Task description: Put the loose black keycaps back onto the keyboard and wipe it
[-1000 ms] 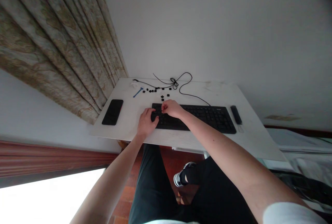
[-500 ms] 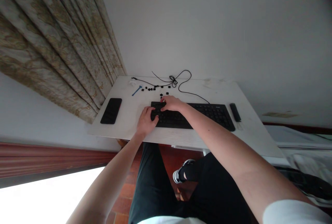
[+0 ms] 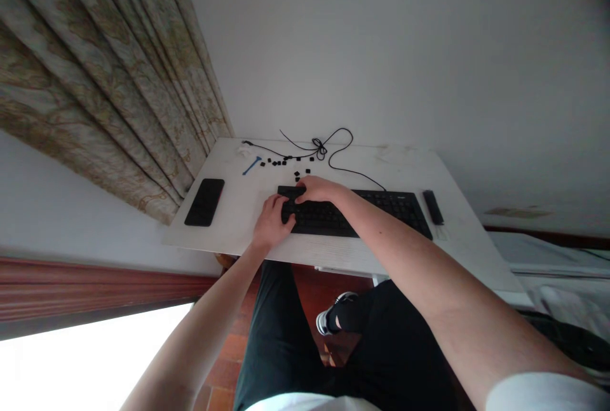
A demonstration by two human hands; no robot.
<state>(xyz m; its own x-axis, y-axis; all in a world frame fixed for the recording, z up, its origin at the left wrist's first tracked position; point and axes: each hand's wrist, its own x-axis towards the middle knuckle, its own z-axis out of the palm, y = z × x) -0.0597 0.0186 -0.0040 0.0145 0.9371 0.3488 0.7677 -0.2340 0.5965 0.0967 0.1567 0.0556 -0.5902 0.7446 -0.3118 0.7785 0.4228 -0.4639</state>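
2 dark-trousered legs [image 3: 281,335] and 1 sneaker [image 3: 326,319] show below the white table [image 3: 229,208]. The left hand [image 3: 274,223] rests at the left end of 1 black keyboard [image 3: 319,219], which lies along the table's near side; its thumb and fingers stand apart. The right hand [image 3: 318,188] reaches over the keyboard's upper left, fingers bent; whether it pinches anything, I cannot tell. 1 smartphone [image 3: 204,202] lies to the left, 1 slim black device [image 3: 433,207] to the right. Beyond are about 10 loose keycaps [image 3: 307,171], 3 of them near the right hand, 1 blue tool [image 3: 251,166] and 1 bundled cable [image 3: 320,149].
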